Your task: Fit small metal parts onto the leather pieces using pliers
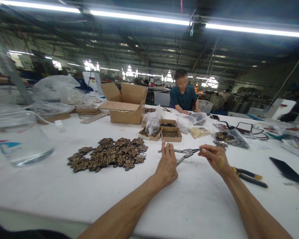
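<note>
My left hand (166, 166) is closed around the grey handles of a pair of pliers (188, 153), whose jaws point right. At the jaw tips, the thumb and fingers of my right hand (216, 159) are pinched together. Whatever they hold is too small to make out. Left of my hands lies a heap of flat leopard-print pieces (112, 156) with dark scalloped edges. Tiny bits are scattered on the table under the jaws. A second pair of pliers with black and yellow handles (251, 176) lies beside my right wrist.
Small cardboard boxes of tiny parts (171, 139) stand beyond my hands, near plastic bags (153, 121) and an open carton (126, 114). A large clear water jug (22, 142) is at left, a dark flat tablet-like thing (287, 169) at right. Across the white table sits another person (184, 94).
</note>
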A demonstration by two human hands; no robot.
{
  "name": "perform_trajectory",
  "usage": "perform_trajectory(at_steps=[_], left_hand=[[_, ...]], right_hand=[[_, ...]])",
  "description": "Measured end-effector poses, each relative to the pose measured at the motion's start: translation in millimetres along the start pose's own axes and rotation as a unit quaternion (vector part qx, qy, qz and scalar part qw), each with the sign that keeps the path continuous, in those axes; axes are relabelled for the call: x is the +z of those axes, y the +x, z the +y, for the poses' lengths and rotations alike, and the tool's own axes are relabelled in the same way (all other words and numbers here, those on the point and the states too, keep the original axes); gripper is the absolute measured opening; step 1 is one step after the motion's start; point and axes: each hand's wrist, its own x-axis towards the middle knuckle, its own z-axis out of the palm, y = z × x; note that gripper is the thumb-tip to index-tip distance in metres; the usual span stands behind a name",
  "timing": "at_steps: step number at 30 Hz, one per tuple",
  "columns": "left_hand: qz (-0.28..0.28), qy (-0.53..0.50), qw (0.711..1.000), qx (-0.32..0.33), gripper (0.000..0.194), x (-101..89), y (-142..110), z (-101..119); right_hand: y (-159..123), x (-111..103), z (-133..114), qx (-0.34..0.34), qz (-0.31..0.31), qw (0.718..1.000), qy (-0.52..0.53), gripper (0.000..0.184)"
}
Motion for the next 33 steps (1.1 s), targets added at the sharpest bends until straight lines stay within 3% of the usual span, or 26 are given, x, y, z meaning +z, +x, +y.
perform_trajectory(at_steps=[16,25,33], left_hand=[[-0.010,-0.009,1.000,-0.005,0.113,3.0,1.2,-3.6],[0.005,-0.032,0.999,-0.013,0.091,6.4,-2.3,0.9],[-0.004,-0.018,0.999,-0.031,0.076,7.7,-3.6,4.4]], right_hand=[[2.7,-5.4,0.5,-0.071,-0.030,0.993,-0.087,0.033],[2.2,2.0,7.6,-0.024,-0.009,1.000,-0.001,0.032],[-1.5,14.7,-1.0,-0.022,-0.005,0.999,0.037,0.028]])
